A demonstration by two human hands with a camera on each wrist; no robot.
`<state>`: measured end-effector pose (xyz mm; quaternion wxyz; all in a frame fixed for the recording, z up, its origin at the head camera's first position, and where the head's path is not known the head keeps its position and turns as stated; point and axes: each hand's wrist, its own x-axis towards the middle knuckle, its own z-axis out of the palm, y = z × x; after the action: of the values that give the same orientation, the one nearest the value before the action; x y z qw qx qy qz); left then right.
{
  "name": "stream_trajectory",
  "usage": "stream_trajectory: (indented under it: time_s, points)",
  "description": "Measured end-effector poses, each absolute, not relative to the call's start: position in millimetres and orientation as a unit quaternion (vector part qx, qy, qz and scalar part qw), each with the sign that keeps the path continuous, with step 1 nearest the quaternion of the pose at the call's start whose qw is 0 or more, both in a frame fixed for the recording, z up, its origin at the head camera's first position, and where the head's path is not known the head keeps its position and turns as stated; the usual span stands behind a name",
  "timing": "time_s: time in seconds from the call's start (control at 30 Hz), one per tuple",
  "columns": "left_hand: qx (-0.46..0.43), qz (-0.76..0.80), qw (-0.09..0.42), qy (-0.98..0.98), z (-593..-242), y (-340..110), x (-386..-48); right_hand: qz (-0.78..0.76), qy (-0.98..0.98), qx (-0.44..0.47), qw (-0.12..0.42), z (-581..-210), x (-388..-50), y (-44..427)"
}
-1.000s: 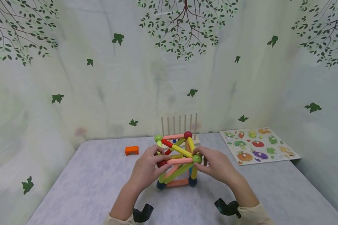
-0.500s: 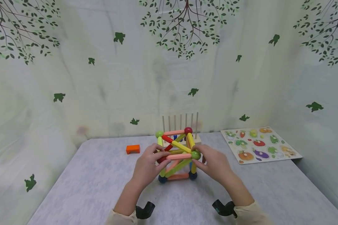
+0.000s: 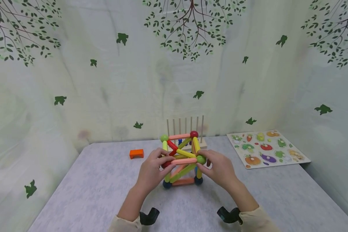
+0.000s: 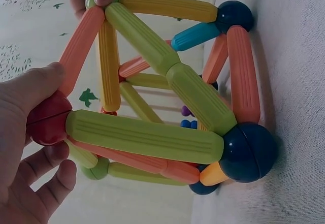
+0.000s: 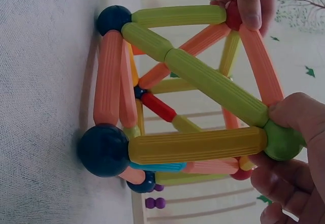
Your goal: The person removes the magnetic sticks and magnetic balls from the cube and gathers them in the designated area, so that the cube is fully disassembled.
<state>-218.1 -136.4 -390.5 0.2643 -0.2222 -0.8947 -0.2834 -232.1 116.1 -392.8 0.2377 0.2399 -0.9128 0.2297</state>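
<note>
A cube-like frame of magnetic rods (image 3: 184,161) and balls stands on the table, with dark blue balls (image 4: 249,152) at its bottom corners. Diagonal rods made of two pieces cross its faces. My left hand (image 3: 151,169) pinches the red ball (image 4: 49,118) at the near upper left corner, its thumb on top beside a pink rod. At the near upper right corner, my right hand (image 3: 220,167) holds the green ball (image 5: 282,140) between thumb and fingers. One pink rod (image 3: 183,161) spans the two held balls. Far upper corners carry a green ball (image 3: 164,138) and a red ball (image 3: 194,134).
Behind the frame stands a wooden rack with upright pegs (image 3: 186,127) and a few beads. To the left lies an orange bridge-shaped block (image 3: 136,153). A vegetable puzzle board (image 3: 268,149) lies at the back right. A leaf-printed curtain (image 3: 119,96) hangs behind the table.
The frame has shifted slightly away from me, with both hands moving along on the same two balls. In the last half second almost nothing has moved.
</note>
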Motion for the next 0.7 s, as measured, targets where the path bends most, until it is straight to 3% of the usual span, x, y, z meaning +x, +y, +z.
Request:
stream_trajectory:
  time_s: [0.43, 0.7]
  points:
    - [-0.215, -0.288, 0.264, -0.895, -389.3, -135.5, -217.4, 0.286, -0.897, 0.256, 0.219, -394.2, -234.4, 117.9]
    - [-0.216, -0.291, 0.267, -0.893, -390.9, -136.1, -217.7, 0.294, -0.887, 0.265, 0.238, -397.2, -236.5, 119.1]
